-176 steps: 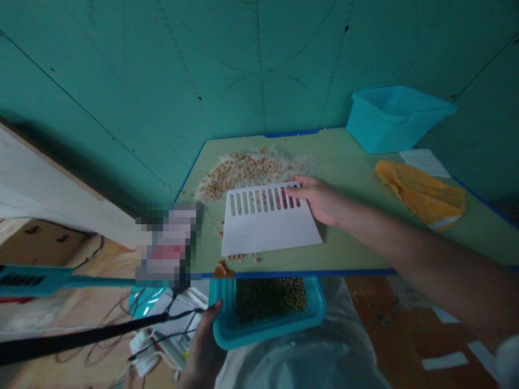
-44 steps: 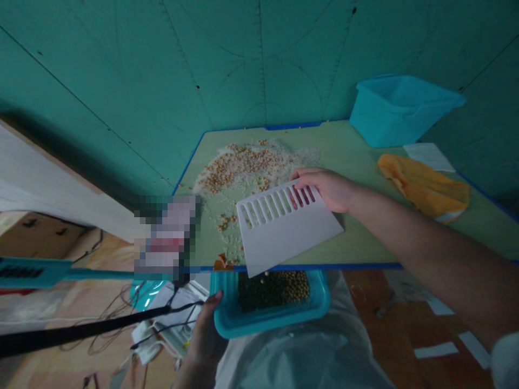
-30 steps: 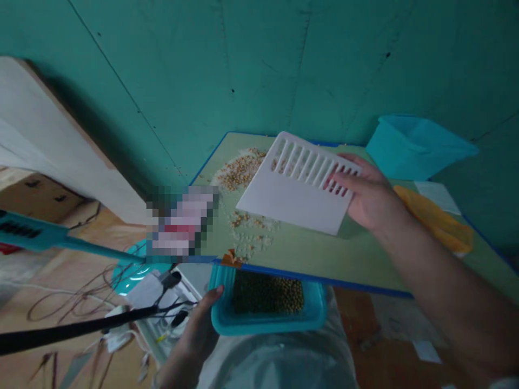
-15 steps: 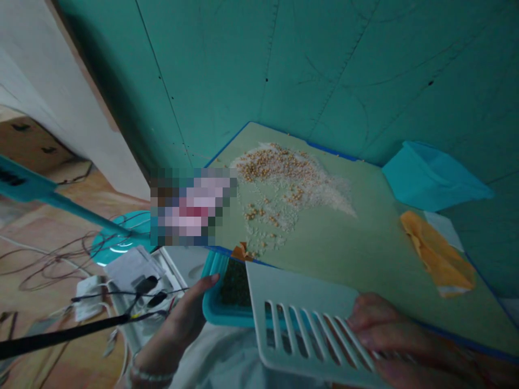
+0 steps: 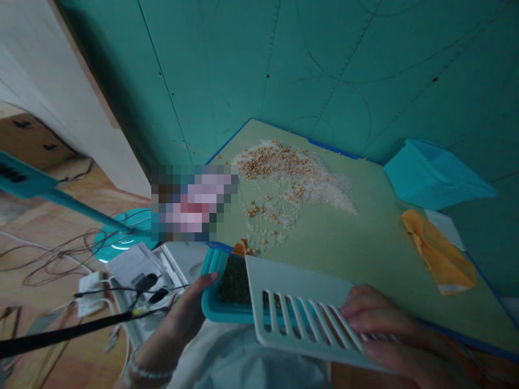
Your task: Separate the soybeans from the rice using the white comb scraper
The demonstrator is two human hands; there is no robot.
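Observation:
My left hand point(image 5: 184, 319) grips the left rim of a teal tray point(image 5: 213, 294) holding dark green beans, kept just below the table's front edge. My right hand point(image 5: 381, 335) holds a white slotted plastic scraper point(image 5: 295, 302) by its slotted end, lying flat over the tray's right part and my lap. On the green table point(image 5: 357, 248) lies a spread of yellowish beans and white rice point(image 5: 284, 181) toward the far left corner.
A teal tub point(image 5: 433, 173) stands at the table's far right, with an orange cloth point(image 5: 440, 254) and a white paper beside it. A teal wall backs the table. Left of it, on the floor, are cables, a white box and a teal fan base point(image 5: 115, 243).
The scraper left the table: it was lifted above the grain spread, then brought down over the tray by my lap. My head turned left. My left hand kept hold of the tray.

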